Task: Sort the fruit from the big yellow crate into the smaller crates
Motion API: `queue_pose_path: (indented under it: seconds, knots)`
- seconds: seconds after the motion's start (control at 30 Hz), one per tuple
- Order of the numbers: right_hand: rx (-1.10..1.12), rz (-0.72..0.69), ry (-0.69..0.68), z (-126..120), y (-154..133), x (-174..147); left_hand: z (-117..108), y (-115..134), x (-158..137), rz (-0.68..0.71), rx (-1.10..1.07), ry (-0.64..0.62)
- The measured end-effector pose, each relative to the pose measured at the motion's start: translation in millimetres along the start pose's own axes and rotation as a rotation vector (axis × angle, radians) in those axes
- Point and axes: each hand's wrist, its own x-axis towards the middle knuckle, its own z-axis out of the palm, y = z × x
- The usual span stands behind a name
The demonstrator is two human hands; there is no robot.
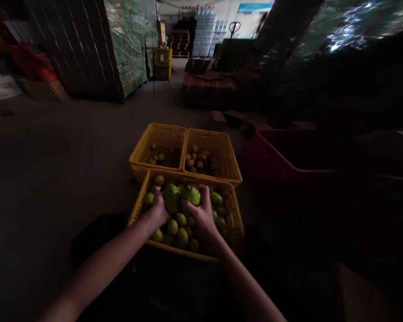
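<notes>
My left hand (159,208) is closed around the side of a large green fruit (171,198). In my right hand (203,210) is another bumpy-skinned green fruit (190,195), gripped between thumb and fingers. The two fruits are side by side, just over the front yellow crate (239,219). That crate holds many loose green and yellowish fruits (182,235), some hidden under my hands. Dim light keeps me from telling the exact kind of fruit.
Two more yellow crates stand behind: the left one (144,138) has a few fruits, the right one (230,154) more. A red bin (272,154) sits to the right. Wrapped pallet stacks (121,49) and flattened cartons (218,117) lie farther back.
</notes>
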Motion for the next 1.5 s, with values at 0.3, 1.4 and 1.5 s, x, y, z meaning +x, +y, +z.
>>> queue_pose_path:
  seconds: [0.3,1.4,1.5]
  knots:
    - [0.393,0.223,0.038,-1.5,16.7,19.6,26.0,6.9,-8.4,0.068,-0.044,0.125]
    - [0.623,0.514,-0.037,-14.9,0.1,21.7,23.3,16.9,-11.5,0.040,-0.053,-0.022]
    - [0.466,0.250,-0.008,-20.1,5.5,14.0,26.8,19.7,-14.5,0.038,-0.033,-0.016]
